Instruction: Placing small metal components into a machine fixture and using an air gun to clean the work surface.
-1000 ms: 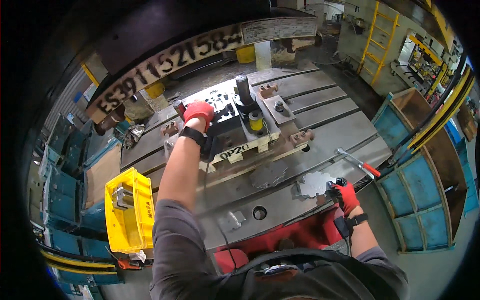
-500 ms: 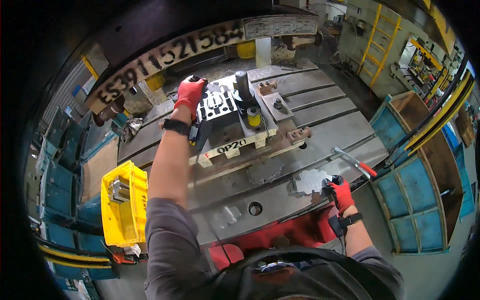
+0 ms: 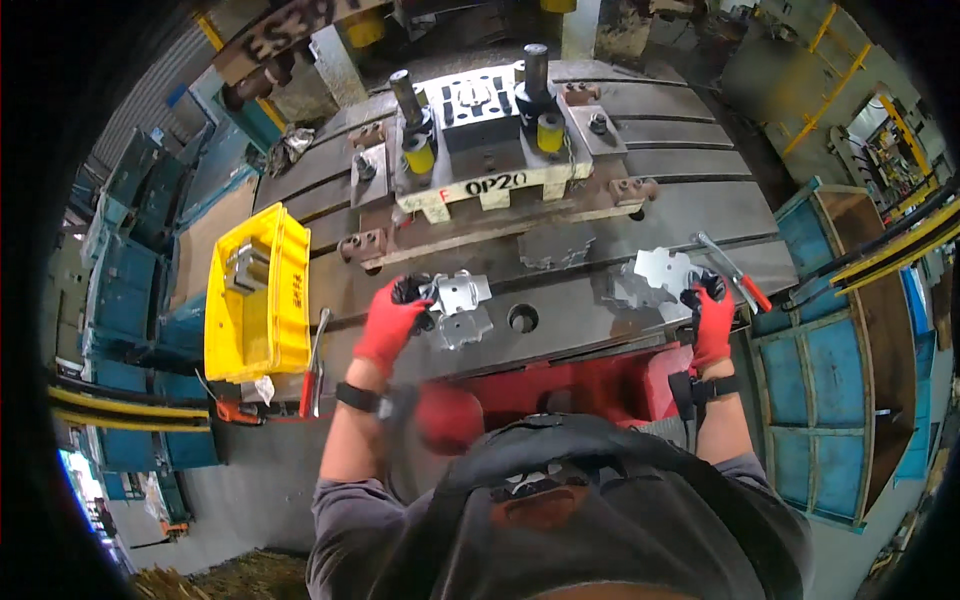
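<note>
My left hand (image 3: 394, 316), in a red glove with dark fingertips, grips a flat, irregular sheet-metal piece (image 3: 465, 291) over the near edge of the steel press bed. Just below it, a similar shiny shape (image 3: 466, 328) shows on the bed. My right hand (image 3: 711, 316), gloved the same way, pinches the edge of a sheet-metal blank (image 3: 661, 268) at the right of the bed. Farther off stands the lower die (image 3: 487, 185), with upright guide posts, yellow cylinders and a slotted light-coloured top. Neither hand touches the die.
A yellow crate (image 3: 237, 338) with metal blocks stands at the left. Red-handled tools lie beside the crate (image 3: 311, 372) and at the bed's right edge (image 3: 752, 290). Blue bins (image 3: 810, 370) flank the right side. The slotted bed (image 3: 700, 205) has a round hole near its front.
My left hand has come back from the die to the near edge and now holds a metal piece. My right hand stays at the blank. The view has shifted, showing the die whole.
</note>
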A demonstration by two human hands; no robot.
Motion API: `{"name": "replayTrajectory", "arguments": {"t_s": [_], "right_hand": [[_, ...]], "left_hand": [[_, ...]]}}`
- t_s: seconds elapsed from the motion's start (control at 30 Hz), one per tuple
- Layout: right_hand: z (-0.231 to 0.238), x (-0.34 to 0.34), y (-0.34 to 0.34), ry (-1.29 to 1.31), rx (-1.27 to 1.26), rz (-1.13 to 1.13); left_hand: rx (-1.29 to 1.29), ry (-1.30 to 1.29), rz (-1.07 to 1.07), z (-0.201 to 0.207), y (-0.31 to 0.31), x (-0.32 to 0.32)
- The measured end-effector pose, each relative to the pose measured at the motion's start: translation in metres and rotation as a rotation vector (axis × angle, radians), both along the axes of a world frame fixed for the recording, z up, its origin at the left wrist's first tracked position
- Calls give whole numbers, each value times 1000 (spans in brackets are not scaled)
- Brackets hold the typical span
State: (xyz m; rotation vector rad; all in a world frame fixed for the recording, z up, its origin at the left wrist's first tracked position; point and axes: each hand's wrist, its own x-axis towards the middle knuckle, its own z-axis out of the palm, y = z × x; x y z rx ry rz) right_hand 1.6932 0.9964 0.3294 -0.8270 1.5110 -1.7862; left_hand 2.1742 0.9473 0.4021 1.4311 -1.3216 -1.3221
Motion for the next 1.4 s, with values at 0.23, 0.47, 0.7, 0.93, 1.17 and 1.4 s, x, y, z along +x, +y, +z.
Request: {"name": "replayTrajectory", "arguments": {"t_s": [0.23,0.47,0.7,0.93,1.17,1.4], "right_hand": [[44,39,-7,34,-36,204],[85,79,-38,5,-46,344],[115,115,-125,-15,-149,527],[149,168,-233,-15,-299,638],[152,218,-327,150,-266,469],[168,243,-337,1047,177,313]], "left_hand": [[-311,-794,119,-45,48,-15],[-433,-1047,-186,-35,53,-6],[-227,-922,-357,-40,43,15],[-357,-416,-160,-34,53,47],[456,175,-124,-35,138,115],[732,-63,144,-120,212,132]]}}
